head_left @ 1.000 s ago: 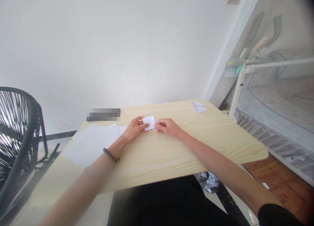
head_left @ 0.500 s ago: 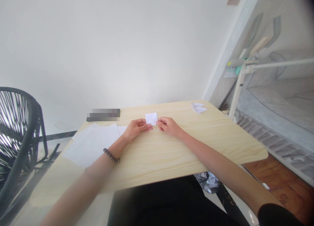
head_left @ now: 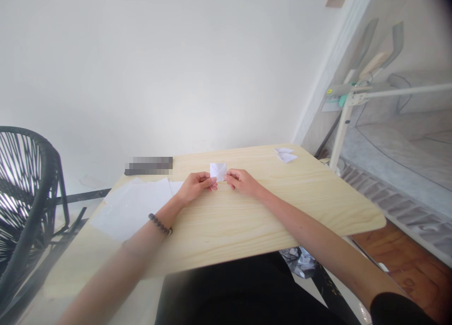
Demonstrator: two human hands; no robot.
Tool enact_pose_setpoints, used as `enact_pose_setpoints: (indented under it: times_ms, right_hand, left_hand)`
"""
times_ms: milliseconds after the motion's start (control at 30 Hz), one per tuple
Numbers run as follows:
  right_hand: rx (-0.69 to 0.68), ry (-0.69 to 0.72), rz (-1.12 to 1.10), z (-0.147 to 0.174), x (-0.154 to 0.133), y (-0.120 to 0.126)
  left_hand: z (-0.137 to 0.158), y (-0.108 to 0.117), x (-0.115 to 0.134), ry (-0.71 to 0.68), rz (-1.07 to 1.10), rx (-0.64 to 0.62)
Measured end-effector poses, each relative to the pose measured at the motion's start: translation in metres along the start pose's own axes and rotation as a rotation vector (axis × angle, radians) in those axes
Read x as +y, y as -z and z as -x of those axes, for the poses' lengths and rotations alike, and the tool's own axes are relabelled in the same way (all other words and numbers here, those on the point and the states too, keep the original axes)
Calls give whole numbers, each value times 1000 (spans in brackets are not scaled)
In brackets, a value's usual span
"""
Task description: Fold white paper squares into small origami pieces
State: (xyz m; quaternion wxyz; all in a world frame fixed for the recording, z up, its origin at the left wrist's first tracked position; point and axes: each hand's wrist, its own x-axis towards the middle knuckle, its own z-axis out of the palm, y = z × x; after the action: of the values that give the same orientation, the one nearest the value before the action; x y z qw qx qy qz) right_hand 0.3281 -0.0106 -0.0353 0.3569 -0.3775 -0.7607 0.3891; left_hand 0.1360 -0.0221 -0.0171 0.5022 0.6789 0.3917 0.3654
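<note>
Pinching the folded paper (head_left: 218,170) low on its left with our left hand (head_left: 196,185) and at its right edge with our right hand (head_left: 242,181), we hold it near the far edge of the surface (head_left: 261,221).

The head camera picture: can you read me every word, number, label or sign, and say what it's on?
No text can be read.
White-and-green patch near the white frame: maybe print, too small and blurred to read.
Dark thing at the back left of the table: pixelated, so I can't tell.
Folded paper square and loose sheets: no writing I can make out.
</note>
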Motion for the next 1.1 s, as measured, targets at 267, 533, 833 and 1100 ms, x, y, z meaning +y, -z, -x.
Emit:
enact_pose_setpoints:
  times_ms: [267,533,833,1100]
  right_hand:
    - [190,83,15,-4,2,3]
    - [121,39,-29,-2,7,4]
    - [186,223,232,-2,2,12]
    - [66,324,473,-1,4,11]
  left_hand:
    - [-2,-2,-7,-61,-106,26]
    - [-3,1,-8,-78,-122,51]
    - [-3,3,-8,-227,-301,235]
    - [-3,12,-11,-315,-633,80]
